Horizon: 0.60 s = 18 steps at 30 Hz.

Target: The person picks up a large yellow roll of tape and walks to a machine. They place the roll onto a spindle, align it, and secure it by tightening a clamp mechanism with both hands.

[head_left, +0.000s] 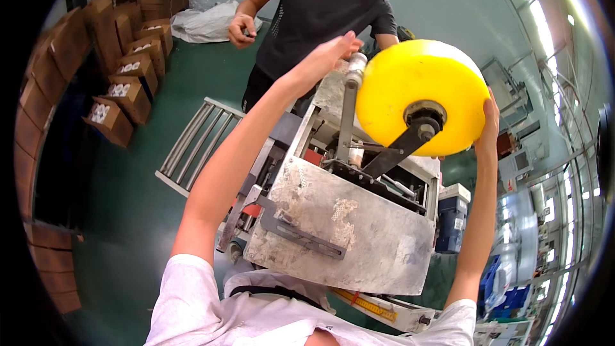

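Observation:
A big yellow tape roll [391,90] is mounted on a dark metal arm [391,154] above a carton-sealing machine [346,230]. My right hand [490,118] is pressed round the right side of the roll, its fingers partly hidden behind it. At the roll's far left, my left hand [333,52] reaches the top of a small metal roller [356,67]. Its fingers are bent close together, and what they hold, if anything, is hidden. A steel bracket [349,115] carries that roller.
Across the machine stands a person in a dark shirt [314,13]. A roller conveyor [198,144] sits to the left, with open cartons [131,99] of white rolls beyond. A dark blue case [452,221] is right of the machine; a white sack [208,22] lies behind.

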Tool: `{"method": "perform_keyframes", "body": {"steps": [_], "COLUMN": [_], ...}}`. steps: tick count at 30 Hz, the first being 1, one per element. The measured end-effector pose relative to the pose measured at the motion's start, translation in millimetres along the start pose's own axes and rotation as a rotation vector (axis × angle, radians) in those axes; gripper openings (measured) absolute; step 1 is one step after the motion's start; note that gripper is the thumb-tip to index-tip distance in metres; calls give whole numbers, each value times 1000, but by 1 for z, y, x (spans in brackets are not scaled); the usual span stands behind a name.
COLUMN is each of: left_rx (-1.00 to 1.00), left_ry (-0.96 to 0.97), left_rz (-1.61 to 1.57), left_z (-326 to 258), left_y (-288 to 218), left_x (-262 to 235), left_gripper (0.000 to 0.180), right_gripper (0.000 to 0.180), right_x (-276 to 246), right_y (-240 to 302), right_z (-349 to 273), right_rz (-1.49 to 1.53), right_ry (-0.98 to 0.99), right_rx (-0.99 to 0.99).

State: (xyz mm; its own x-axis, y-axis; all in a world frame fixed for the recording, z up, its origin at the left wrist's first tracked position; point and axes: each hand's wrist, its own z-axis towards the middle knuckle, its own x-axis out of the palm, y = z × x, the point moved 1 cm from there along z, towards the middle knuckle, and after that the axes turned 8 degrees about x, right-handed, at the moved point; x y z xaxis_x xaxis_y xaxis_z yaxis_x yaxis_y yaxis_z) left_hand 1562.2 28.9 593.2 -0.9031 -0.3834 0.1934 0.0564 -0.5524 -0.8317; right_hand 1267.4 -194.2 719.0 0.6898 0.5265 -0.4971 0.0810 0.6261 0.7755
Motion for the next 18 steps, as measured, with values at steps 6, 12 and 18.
{"method": "perform_keyframes", "body": {"steps": [6,12,18], "left_rx": [-322,-314,-222], "left_ry": [88,90,7], "left_rz": [-375,-315,-453], "left_z": [-22,-31,-42], "left_y": [41,20,16], "left_x": [-4,-3,-8], "left_gripper": [67,47,40], "right_gripper": [69,64,65], "right_x": [-25,-21,-26], "right_y": [-71,-65,-63], "right_z": [-22,-39,-55], "right_rz": [412,367,159], "right_ry": [-227,-108,40], "right_rx": [281,255,255]}}
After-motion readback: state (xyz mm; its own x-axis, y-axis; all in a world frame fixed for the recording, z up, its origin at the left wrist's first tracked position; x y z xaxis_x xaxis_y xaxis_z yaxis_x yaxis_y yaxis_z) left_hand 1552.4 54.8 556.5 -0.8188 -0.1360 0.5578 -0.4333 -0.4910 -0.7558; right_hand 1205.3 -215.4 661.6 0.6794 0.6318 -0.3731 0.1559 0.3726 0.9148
